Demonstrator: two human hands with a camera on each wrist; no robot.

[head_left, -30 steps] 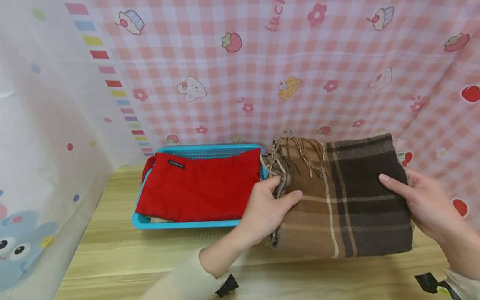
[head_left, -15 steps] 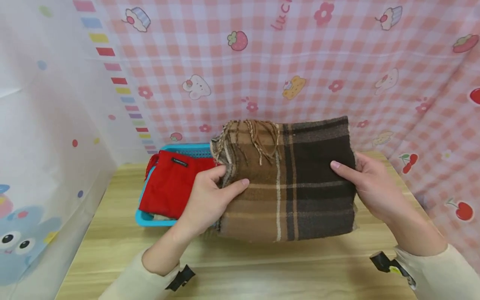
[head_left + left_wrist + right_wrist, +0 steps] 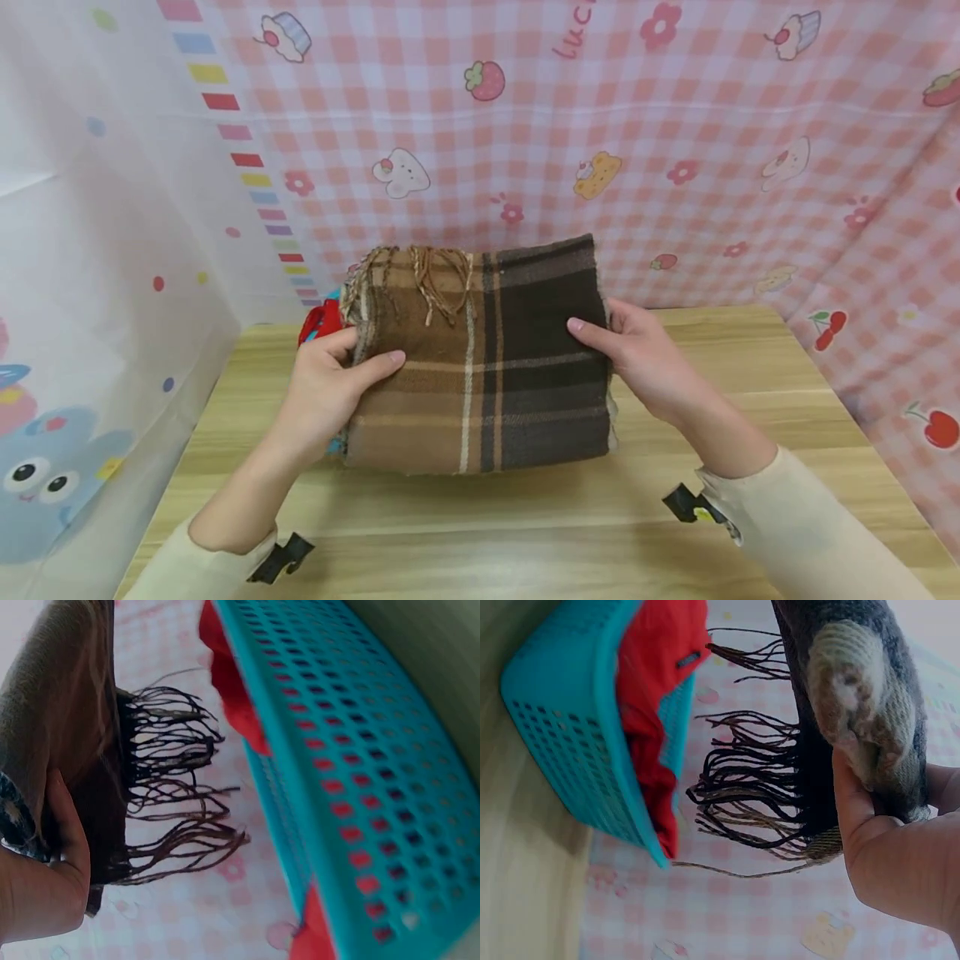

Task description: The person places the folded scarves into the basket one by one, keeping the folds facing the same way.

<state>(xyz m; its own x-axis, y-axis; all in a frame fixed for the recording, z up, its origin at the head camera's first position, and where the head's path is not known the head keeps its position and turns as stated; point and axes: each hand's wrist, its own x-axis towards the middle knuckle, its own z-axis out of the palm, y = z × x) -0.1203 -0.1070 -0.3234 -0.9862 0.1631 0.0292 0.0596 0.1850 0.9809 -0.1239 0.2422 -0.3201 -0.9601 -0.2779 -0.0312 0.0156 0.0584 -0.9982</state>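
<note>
A folded plaid scarf (image 3: 480, 358) in brown, black and grey, with twisted fringe along its far left edge, is held up between my two hands. My left hand (image 3: 330, 387) grips its left edge, thumb on top and fingers underneath. At the right edge my right hand (image 3: 648, 358) pinches it the same way. Both wrist views show the scarf above the blue perforated basket (image 3: 390, 765), apart from it, with fringe hanging down. Inside the basket lies a folded red cloth with a small black label (image 3: 664, 656); in the head view the scarf hides nearly all of both.
The basket stands on a light wooden table (image 3: 480, 533) near its back edge. Behind it hangs a pink checked curtain (image 3: 465, 125) with cartoon prints. White printed sheeting (image 3: 112, 208) borders the left side.
The scarf has moved left in both hands, from beside the basket to over it. It now covers the red cloth in the head view. Both hands keep their hold.
</note>
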